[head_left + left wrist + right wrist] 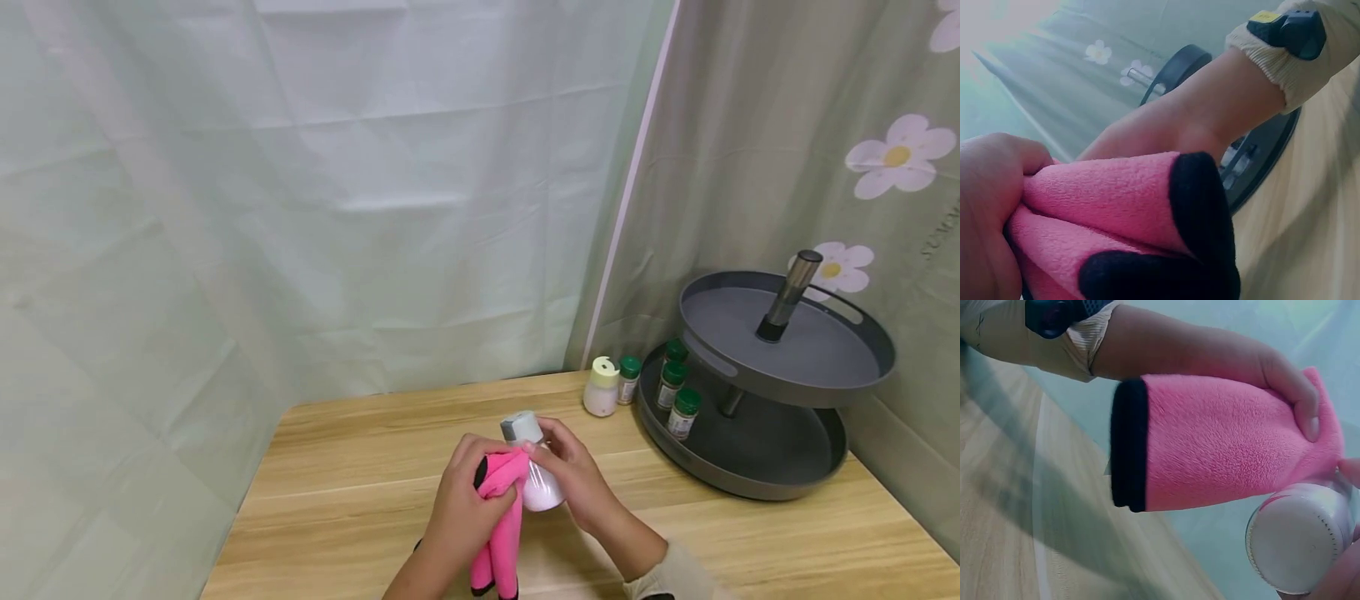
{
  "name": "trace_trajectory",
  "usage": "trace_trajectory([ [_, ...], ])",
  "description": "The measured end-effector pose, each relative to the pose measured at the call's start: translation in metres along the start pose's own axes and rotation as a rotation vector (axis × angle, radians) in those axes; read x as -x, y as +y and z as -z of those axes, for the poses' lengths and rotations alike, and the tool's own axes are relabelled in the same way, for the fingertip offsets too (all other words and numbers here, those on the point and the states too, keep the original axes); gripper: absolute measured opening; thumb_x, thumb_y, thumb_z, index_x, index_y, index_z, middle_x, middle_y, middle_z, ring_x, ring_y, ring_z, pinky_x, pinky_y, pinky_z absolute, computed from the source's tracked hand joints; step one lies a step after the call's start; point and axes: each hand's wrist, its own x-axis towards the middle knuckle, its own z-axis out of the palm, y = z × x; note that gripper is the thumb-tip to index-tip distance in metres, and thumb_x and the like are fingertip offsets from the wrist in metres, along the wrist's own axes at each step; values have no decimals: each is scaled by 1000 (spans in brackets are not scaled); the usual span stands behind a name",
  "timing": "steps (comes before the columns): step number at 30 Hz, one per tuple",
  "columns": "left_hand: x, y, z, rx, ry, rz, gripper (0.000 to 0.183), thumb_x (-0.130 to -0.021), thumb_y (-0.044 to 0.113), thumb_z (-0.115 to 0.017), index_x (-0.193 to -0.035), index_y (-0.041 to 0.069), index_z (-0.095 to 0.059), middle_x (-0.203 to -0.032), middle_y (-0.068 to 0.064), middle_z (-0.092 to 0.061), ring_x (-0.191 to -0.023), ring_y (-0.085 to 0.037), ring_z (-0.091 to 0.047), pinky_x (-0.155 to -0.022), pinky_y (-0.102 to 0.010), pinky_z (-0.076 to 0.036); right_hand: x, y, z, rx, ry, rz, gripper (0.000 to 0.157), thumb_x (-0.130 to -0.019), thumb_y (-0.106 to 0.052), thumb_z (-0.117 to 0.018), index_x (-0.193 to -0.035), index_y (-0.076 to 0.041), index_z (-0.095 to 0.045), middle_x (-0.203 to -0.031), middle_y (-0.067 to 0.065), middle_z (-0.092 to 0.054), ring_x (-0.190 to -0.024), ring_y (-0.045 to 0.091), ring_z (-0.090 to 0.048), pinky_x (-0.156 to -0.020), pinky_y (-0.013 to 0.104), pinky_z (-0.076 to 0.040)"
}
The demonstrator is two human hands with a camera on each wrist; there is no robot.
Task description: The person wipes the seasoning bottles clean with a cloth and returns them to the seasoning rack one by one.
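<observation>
My left hand (471,492) grips a folded pink cloth (507,533) with black edging, which hangs down below the fingers. In my right hand (572,473) is a white bottle (542,490) with a grey-and-white cap (522,427), tilted above the table. The upper part of the cloth touches the bottle's side. In the right wrist view the bottle's round base (1291,545) faces the camera, close beside the cloth (1229,437). The left wrist view shows the cloth (1104,194) bunched in the left hand (985,212), hiding the bottle.
A two-tier dark grey round tray stand (787,492) occupies the table's right side. Several green-capped jars (684,414) stand on its lower tier. Beside it are another green-capped jar (628,380) and a yellow-lidded bottle (602,387). Curtains (420,208) hang behind the wooden table (337,483).
</observation>
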Motion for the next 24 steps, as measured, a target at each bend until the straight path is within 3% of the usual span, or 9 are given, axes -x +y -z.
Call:
trace_trajectory([
  [5, -7, -4, 11, 69, 74, 47, 42, -83, 3, -78, -114, 29, -64, -115, 7, -59, -100, -15, -59, -80, -25, -55, 4, -6, 0, -56, -22, 16, 38, -101, -21, -58, -137, -10, -53, -121, 4, -60, -110, 21, -58, -90, 38, -51],
  [8, -9, -6, 16, 137, 59, 114, 38, -86, 9, -76, -117, 26, -63, -118, 2, -62, -99, -17, -60, -80, -28, -54, 8, -12, 3, -129, -13, 42, 32, -105, -27, -49, -134, -14, -53, -113, 2, -63, -102, 19, -62, -84, 38, -54],
  [12, -11, -8, 16, 267, -20, 206, 34, -90, 17, -74, -122, 19, -61, -120, -10, -63, -92, -20, -63, -76, -32, -56, 12, -19, 9, -220, 14, 116, 34, -110, -39, -34, -133, -20, -51, -111, -5, -67, -102, 15, -65, -83, 33, -55],
  [16, -10, -9, 11, 356, -119, 284, 38, -92, 20, -72, -128, 13, -60, -119, -15, -63, -89, -20, -65, -76, -34, -57, 11, -24, 13, -322, 14, 194, 46, -110, -46, -22, -141, -18, -40, -120, -9, -68, -110, 10, -67, -81, 30, -57],
  [20, -7, -10, 1, 377, -204, 299, 38, -92, 22, -72, -127, 10, -63, -114, -13, -68, -87, -16, -67, -77, -31, -57, 12, -26, 13, -415, 43, 232, 49, -109, -48, -15, -145, -18, -31, -123, -9, -65, -111, 9, -65, -83, 28, -56],
  [24, -2, -11, -11, 377, -264, 288, 36, -91, 23, -73, -123, 9, -66, -109, -10, -70, -87, -13, -67, -77, -28, -57, 13, -27, 10, -464, 78, 211, 48, -109, -49, -15, -146, -21, -28, -122, -8, -65, -111, 10, -64, -87, 27, -55],
])
